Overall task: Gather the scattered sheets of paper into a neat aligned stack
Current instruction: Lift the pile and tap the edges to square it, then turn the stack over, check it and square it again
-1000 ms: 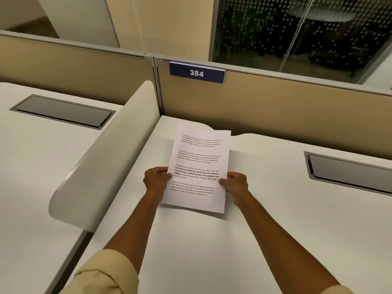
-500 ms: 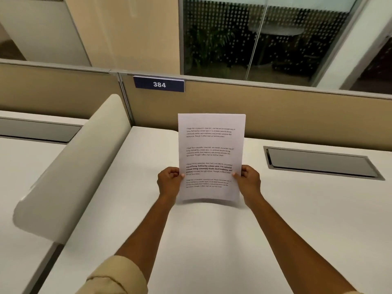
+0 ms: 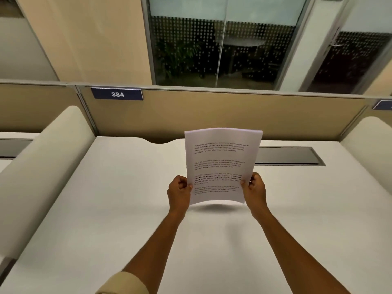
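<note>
A stack of white printed sheets (image 3: 220, 160) is held upright above the white desk (image 3: 127, 209), its lower edge lifted clear with a shadow beneath. My left hand (image 3: 179, 193) grips the stack's lower left edge. My right hand (image 3: 253, 190) grips the lower right edge. The sheets look aligned, with the top edge bowed slightly. No loose sheets show on the desk.
A beige partition (image 3: 212, 115) with a blue "384" label (image 3: 117, 94) runs along the desk's back. Cream curved side dividers stand at left (image 3: 42, 166) and right (image 3: 369, 141). A dark cable hatch (image 3: 290, 155) lies behind the paper.
The stack went from lying tilted on the desk to being held upright and lifted off it by both hands. The camera view tilted up and shifted right.
</note>
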`<control>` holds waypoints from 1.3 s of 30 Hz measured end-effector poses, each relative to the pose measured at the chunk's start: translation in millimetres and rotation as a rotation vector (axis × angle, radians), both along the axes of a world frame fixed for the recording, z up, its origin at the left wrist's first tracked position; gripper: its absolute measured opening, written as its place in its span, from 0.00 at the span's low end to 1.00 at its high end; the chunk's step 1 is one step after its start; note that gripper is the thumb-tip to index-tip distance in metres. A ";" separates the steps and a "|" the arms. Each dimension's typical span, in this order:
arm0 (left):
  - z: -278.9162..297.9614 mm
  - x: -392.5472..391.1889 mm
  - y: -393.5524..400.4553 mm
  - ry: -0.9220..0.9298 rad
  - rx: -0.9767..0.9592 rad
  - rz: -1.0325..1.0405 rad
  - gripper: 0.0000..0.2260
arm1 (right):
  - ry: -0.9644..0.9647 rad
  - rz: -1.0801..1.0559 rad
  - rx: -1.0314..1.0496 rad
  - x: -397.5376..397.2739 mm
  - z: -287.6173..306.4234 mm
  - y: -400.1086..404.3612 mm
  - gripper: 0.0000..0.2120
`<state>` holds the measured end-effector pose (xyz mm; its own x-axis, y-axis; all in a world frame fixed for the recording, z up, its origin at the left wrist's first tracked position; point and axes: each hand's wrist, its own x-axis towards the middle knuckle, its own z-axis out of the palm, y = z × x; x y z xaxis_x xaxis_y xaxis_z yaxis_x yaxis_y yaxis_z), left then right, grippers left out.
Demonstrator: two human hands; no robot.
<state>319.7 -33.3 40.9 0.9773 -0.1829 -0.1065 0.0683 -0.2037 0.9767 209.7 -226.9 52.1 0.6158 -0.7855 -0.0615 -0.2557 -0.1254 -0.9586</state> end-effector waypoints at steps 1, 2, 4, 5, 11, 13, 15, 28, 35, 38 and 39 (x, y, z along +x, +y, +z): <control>-1.4 -6.6 -5.2 -0.006 0.001 0.000 0.07 | 0.002 0.003 -0.011 -7.1 -0.7 -4.6 0.05; -3.4 -13.2 -9.7 -0.012 0.000 -0.003 0.07 | 0.003 0.006 -0.018 -13.9 -1.7 -8.5 0.05; -10.2 -23.5 -14.1 -0.029 0.002 -0.010 0.07 | 0.008 0.016 -0.019 -23.2 -5.4 -11.9 0.06; -13.9 -29.9 -16.8 -0.043 0.009 -0.015 0.07 | 0.013 0.020 -0.010 -29.2 -8.0 -13.7 0.07; -36.5 -53.6 -23.0 -0.067 0.069 -0.046 0.04 | 0.039 0.059 0.027 -54.0 -26.7 -15.7 0.12; -38.5 -55.1 -24.9 -0.079 0.094 -0.081 0.04 | 0.045 0.078 0.013 -55.0 -27.7 -16.0 0.13; -37.6 -56.1 -27.0 -0.085 0.107 -0.108 0.08 | 0.048 0.099 -0.004 -54.1 -27.1 -16.6 0.14; -34.3 -48.3 -35.0 -0.150 0.097 -0.128 0.07 | 0.070 0.101 0.009 -47.6 -28.0 -29.2 0.15; 15.5 -2.3 -33.8 -0.372 0.193 -0.306 0.04 | -0.186 0.052 0.238 -33.0 6.9 -60.1 0.21; 52.2 23.5 -33.6 -0.475 0.274 -0.408 0.06 | -0.367 -0.014 0.333 -33.6 28.2 -82.4 0.27; 64.4 30.3 -33.9 -0.512 0.298 -0.436 0.06 | -0.393 -0.032 0.347 -35.1 34.8 -90.0 0.27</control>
<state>350.0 -67.2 105.4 0.7629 -0.6012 0.2378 -0.5296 -0.3700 0.7633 174.6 -317.0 86.9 0.6206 -0.7789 -0.0903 0.1336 0.2185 -0.9667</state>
